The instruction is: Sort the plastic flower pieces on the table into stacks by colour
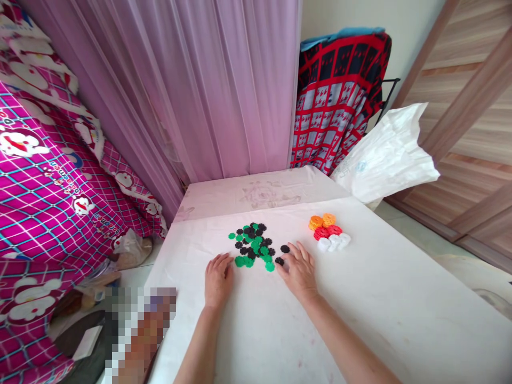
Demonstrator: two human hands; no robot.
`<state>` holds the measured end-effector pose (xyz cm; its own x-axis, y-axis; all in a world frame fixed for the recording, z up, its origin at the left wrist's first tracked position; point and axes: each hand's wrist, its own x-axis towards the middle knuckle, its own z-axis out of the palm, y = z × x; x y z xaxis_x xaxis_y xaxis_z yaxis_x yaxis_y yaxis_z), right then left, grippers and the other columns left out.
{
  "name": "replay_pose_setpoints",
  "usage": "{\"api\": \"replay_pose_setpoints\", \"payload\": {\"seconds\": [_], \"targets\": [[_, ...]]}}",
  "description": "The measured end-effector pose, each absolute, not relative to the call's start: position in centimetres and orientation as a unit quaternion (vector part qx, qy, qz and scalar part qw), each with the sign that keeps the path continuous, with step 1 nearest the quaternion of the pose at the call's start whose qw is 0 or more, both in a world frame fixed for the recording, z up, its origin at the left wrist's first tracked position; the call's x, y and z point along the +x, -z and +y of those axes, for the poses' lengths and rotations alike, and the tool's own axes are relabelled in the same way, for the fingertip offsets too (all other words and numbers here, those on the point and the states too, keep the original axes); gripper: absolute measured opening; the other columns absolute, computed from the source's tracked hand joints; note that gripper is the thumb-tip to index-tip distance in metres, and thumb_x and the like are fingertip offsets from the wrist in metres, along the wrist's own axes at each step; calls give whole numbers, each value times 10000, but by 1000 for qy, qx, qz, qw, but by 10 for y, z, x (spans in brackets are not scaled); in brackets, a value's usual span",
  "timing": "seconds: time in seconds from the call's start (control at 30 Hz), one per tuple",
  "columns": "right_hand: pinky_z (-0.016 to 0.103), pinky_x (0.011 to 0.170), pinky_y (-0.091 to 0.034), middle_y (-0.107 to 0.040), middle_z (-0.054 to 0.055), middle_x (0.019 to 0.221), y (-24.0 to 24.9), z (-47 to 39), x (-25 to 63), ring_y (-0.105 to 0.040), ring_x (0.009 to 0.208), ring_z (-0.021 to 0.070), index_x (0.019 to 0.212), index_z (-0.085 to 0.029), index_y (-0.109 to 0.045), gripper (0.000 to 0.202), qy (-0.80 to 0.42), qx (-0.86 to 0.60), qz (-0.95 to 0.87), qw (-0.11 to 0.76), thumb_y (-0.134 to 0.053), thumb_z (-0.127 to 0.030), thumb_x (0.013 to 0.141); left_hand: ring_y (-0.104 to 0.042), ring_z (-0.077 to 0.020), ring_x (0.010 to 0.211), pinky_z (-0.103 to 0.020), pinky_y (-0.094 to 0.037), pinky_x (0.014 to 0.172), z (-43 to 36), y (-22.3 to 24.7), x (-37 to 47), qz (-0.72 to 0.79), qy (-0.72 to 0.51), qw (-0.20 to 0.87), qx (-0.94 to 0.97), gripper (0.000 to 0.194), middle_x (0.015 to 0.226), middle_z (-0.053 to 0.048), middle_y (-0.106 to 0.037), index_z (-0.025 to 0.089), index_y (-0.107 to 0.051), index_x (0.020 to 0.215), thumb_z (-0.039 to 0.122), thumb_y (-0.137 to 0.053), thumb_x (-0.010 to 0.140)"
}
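A loose pile of green and black snowflake-shaped plastic discs [256,246] lies on the white-covered table. At its left edge rests my left hand [218,278], palm down and fingers loosely extended, the tips close to some green discs [244,261]. My right hand [299,271] is on the other side of the pile with its fingers spread. Its thumb is beside or touching a black disc [279,261], and another black disc [285,249] lies near its index finger. Neither hand visibly grips a disc.
Sorted discs lie farther right in small groups: orange [322,221], red [328,232] and white [334,242]. A white bag [394,154] stands past the table's right edge. A purple curtain [240,90] hangs behind, and a pink patterned cloth [60,176] is at left.
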<state>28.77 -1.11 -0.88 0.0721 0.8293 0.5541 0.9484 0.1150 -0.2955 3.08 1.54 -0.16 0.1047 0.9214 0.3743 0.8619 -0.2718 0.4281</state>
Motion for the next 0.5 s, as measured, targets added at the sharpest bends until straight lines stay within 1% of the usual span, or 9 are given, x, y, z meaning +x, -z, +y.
{"api": "replay_pose_setpoints", "payload": {"seconds": [0.5], "targets": [[461,1026,-335,-628,84,1266,11,-10,288,-419,1311,319,815,-224,-656,121,107,-654,-675,326,-615,-333,848,-584,-268,1190,-514,-427,1043,16,3,31,600,-301,53,739,300,1193,-59,-698,234,-715,1043,195,-476,865]]}}
